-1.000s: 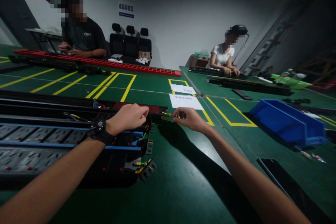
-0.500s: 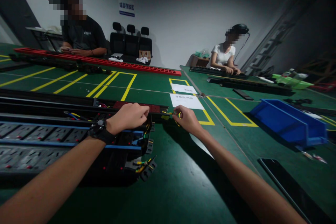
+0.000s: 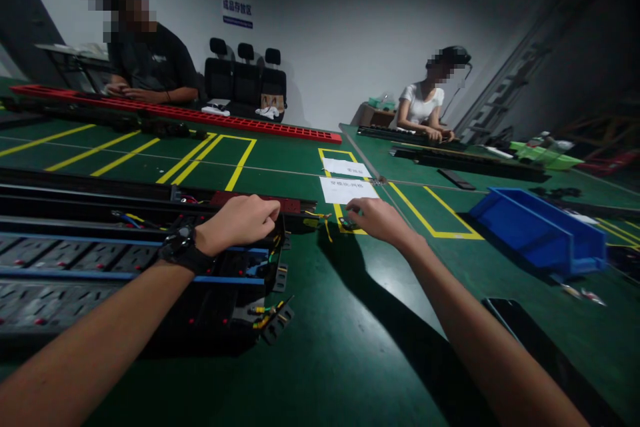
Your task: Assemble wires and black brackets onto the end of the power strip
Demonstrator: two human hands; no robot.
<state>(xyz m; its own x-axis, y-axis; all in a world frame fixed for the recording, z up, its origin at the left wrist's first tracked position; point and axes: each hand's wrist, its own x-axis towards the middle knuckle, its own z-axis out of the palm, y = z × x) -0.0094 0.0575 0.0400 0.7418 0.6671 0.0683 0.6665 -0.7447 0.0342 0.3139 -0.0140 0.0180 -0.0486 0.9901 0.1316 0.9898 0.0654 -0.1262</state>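
Observation:
My left hand (image 3: 246, 219), a dark watch on its wrist, is closed at the right end of a black power strip (image 3: 295, 219) with a dark red insert; its fingertips are hidden. Yellow-green wires (image 3: 327, 225) stick out from that end. To their right is my right hand (image 3: 377, 217), fingers bent, thumb and forefinger apart. Below its fingertips some small dark parts (image 3: 346, 222) lie on the green table, too small to name. Nearer me are socket strips (image 3: 100, 257) with blue edges, wires and end brackets (image 3: 279, 323).
White paper sheets (image 3: 345, 190) lie beyond my right hand. A blue bin (image 3: 543, 233) and a phone (image 3: 505, 317) are at right. Across the table, two people work behind a long red rail (image 3: 200, 113) and black strips (image 3: 470, 160).
My right hand has let go of the yellow-green wire end and moved right, over the small parts. My left hand stays at the strip's end. The view has shifted slightly.

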